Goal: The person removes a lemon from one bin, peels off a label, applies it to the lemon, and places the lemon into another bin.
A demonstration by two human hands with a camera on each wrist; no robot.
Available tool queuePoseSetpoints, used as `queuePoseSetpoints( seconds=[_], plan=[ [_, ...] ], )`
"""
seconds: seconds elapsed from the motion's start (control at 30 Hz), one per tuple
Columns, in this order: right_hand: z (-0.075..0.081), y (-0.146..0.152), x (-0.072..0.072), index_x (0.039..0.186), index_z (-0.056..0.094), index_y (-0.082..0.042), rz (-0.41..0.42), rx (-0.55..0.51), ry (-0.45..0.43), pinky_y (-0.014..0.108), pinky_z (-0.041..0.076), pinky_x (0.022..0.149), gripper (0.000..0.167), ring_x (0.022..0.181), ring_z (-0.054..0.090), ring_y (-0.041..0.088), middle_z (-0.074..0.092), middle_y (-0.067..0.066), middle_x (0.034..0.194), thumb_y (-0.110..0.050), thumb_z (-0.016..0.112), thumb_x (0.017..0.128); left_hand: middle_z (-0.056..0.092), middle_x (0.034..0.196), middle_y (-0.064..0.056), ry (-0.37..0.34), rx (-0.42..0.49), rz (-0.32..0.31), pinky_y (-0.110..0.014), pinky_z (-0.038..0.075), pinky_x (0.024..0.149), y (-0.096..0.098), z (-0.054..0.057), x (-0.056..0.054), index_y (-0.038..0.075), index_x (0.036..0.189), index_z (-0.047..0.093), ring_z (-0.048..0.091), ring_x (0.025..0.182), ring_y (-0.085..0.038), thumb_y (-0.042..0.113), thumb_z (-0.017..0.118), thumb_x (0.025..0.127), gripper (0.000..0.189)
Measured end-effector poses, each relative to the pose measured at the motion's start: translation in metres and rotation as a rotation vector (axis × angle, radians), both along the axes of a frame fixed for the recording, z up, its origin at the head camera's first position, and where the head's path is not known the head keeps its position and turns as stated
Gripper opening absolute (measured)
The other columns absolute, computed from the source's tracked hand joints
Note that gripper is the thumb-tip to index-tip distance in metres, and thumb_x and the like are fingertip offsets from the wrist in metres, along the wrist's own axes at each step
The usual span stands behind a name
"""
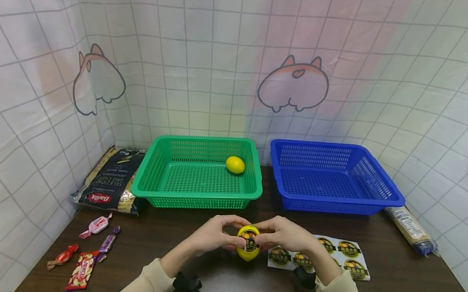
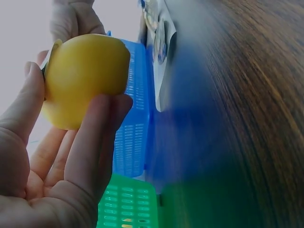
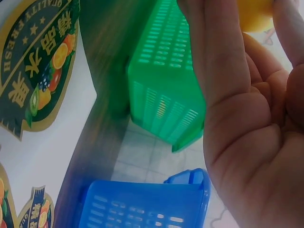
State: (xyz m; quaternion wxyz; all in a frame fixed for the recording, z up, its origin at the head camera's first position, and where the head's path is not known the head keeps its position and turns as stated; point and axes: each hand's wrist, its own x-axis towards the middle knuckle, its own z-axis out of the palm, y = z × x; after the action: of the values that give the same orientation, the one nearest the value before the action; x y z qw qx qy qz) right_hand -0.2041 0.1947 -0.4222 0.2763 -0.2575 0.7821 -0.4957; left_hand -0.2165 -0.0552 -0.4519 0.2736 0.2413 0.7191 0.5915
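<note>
head cam: high, facing forward and down, farthest back. left wrist: close on yellow fruit [image 2: 88, 76], tipped sideways. right wrist: close by sticker sheet [image 3: 52, 152], also sideways. both wrist views share green basket [image 2: 126, 199], blue basket [image 2: 137, 102].

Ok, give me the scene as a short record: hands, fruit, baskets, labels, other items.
Left hand: the left hand grips the yellow fruit
Right hand: the right hand grips the same fruit
Label: dark round label on the held fruit, facing the head camera
Green basket: a second yellow fruit inside
Blue basket: right of the green one
Sticker sheet: on the table, partly behind the right forearm
Far left: black pasta bag, four wrapped sweets
Far right: elongated packet
</note>
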Motion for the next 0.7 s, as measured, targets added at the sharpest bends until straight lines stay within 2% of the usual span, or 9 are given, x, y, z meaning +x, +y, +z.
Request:
queuePoseSetpoints(
  seconds=[0.43, 0.7],
  plan=[
    [-0.0001, 0.0028, 0.0011, 0.137, 0.058, -0.002, 0.009, -0.02, -0.011, 0.047, 0.058, 0.092, 0.047, 0.105, 0.072, 0.021, 0.067, 0.023, 0.127, -0.028, 0.062, 0.098, 0.066, 0.122, -0.009, -0.032, 0.014, 0.013, -0.043, 0.062, 0.082, 0.0012, 0.0016, 0.0013, 0.018, 0.129, 0.064, 0.069, 0.101, -0.019, 0.027, 0.077, 0.087, 0.045],
    [0.0034, 0.0043, 0.0025, 0.139, 0.056, -0.004, 0.007, 0.021, 0.013, 0.045, 0.059, 0.091, 0.047, 0.103, 0.072, 0.016, 0.067, 0.02, 0.127, -0.03, 0.059, 0.1, 0.063, 0.124, -0.012, -0.027, 0.029, 0.005, -0.044, 0.062, 0.082, 0.001, 0.0018, 0.0006, 0.015, 0.131, 0.062, 0.07, 0.101, -0.019, 0.03, 0.077, 0.087, 0.049]
  ],
)
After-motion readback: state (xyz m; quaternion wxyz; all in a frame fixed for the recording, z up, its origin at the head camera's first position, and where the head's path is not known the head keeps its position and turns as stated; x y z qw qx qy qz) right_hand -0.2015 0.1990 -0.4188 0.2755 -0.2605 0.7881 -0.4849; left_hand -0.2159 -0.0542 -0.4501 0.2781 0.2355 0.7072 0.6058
